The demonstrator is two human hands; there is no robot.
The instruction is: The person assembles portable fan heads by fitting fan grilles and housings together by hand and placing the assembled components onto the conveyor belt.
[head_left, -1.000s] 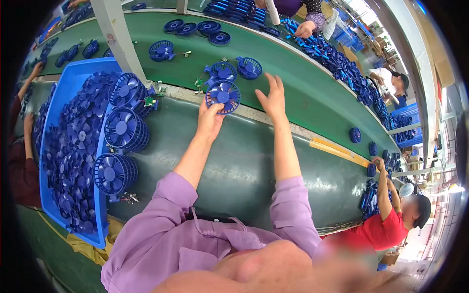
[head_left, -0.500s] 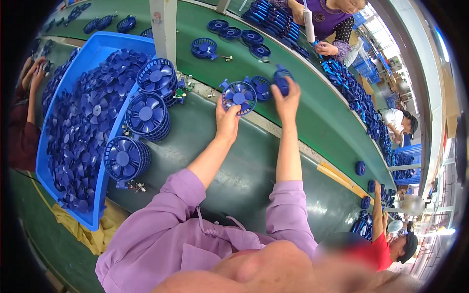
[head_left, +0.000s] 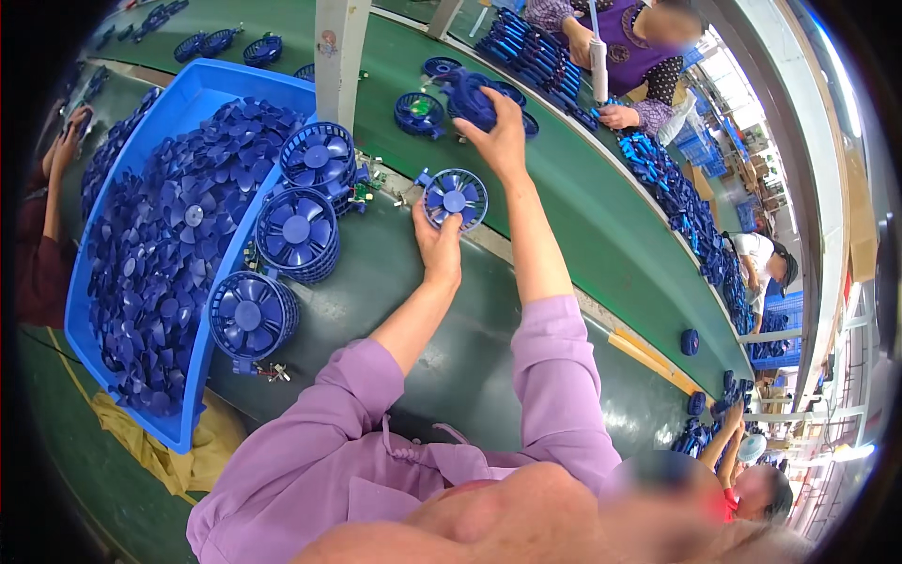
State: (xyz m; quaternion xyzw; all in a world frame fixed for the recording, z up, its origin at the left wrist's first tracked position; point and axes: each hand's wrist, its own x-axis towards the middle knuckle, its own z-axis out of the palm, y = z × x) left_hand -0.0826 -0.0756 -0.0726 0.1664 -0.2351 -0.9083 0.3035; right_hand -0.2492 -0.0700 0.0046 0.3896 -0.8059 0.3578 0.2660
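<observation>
My left hand (head_left: 440, 249) grips a small blue fan (head_left: 454, 201), a round slotted housing with blades inside, face up at the near edge of the green belt. Farther out, my right hand (head_left: 501, 141) is closed on a blue fan housing (head_left: 470, 101) above the belt; motion smears it, and I cannot tell whether it is one piece or two. Beside it on the belt lies another housing (head_left: 419, 114) with a green circuit board in it. To the left of my left hand stand stacked fans (head_left: 297, 231) with wires and small boards at their sides.
A large blue bin (head_left: 193, 381) full of loose blue blades (head_left: 178, 226) stands at the left. A pale post (head_left: 339, 70) rises behind the stacks. Across the belt (head_left: 601, 244) a co-worker holds a white tool (head_left: 598, 70) beside piled blue parts. Other workers sit farther right.
My right hand has moved left and away across the belt with the blurred housing. The housing that lay beside the left-hand fan no longer lies there. My left hand has shifted slightly nearer.
</observation>
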